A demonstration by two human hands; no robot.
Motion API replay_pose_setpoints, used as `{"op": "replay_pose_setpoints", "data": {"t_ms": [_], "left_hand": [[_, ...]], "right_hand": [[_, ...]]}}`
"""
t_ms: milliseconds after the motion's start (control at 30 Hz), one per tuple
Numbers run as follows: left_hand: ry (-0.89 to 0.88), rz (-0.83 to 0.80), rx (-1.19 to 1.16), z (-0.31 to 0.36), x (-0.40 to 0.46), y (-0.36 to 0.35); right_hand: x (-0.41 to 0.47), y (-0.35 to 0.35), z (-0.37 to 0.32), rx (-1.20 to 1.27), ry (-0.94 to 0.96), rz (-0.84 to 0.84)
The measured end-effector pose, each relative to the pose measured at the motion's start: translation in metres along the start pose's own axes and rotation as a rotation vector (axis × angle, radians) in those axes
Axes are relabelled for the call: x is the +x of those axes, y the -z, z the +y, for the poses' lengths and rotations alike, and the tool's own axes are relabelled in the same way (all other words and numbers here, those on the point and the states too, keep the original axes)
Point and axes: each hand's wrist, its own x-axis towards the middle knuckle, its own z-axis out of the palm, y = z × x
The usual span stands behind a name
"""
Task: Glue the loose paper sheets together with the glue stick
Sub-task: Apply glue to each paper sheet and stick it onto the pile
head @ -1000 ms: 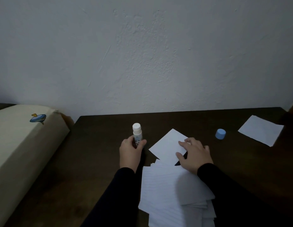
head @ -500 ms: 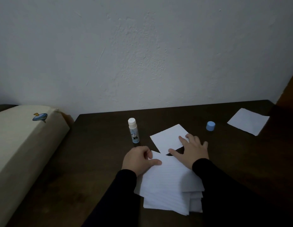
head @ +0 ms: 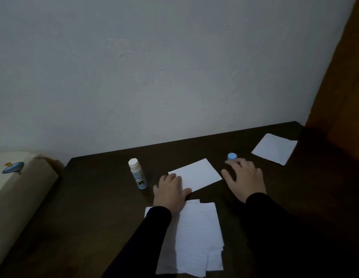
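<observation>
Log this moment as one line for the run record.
left hand flat on middle sheet | right hand open, reaching blue cap | glue stick upright, uncapped | paper stack untouched

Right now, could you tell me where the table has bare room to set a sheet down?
Bare table lies left of the glue stick, and between the blue cap and the far sheet. The middle is crowded: left hand, single sheet, paper stack, right hand.
</observation>
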Motion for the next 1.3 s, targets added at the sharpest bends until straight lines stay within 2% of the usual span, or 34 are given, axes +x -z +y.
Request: {"op": "replay_pose_setpoints", "data": {"t_ms": [133, 200, 300, 400, 467, 633, 700, 733, 800, 900, 1100, 1300], "left_hand": [[0.023, -0.116, -0.029, 0.027, 0.02, -0.005], [-0.021, -0.135, -0.069, 0.031, 0.026, -0.007], [0.034, -0.019, -0.209, 0.024, 0.028, -0.014], [0.098, 0.046, -0.256, 0.018, 0.029, -0.018], [0.098, -0.021, -0.201, 0.017, 0.033, -0.015], [0.101, -0.05, -0.127, 0.018, 0.033, -0.013], [0.093, -0.057, -0.128, 0.018, 0.033, -0.013], [0.087, -0.064, -0.128, 0.018, 0.033, -0.013], [0.081, -0.063, -0.137, 0.018, 0.033, -0.013], [0.082, -0.04, -0.153, 0.019, 0.033, -0.014], [0.077, -0.017, -0.198, 0.013, 0.032, -0.017], [0.07, -0.016, -0.2, 0.011, 0.033, -0.018]], "right_hand": [[0.02, 0.007, 0.044, -0.093, -0.207, 0.006], [0.029, 0.013, 0.063, -0.155, -0.284, -0.073], [0.04, 0.016, 0.087, -0.173, -0.342, -0.243], [0.045, 0.013, 0.097, -0.2, -0.296, -0.33], [0.043, 0.014, 0.094, -0.225, -0.262, -0.293], [0.039, 0.012, 0.091, -0.122, -0.113, 0.006], [0.044, 0.012, 0.099, -0.09, -0.148, 0.085], [0.047, 0.013, 0.105, -0.103, -0.194, 0.077], [0.055, 0.014, 0.115, -0.16, -0.296, -0.049], [0.062, 0.013, 0.122, -0.205, -0.335, -0.228], [0.047, 0.007, 0.114, -0.183, -0.268, -0.139], [0.053, 0.006, 0.101, -0.249, -0.307, -0.226]]}}
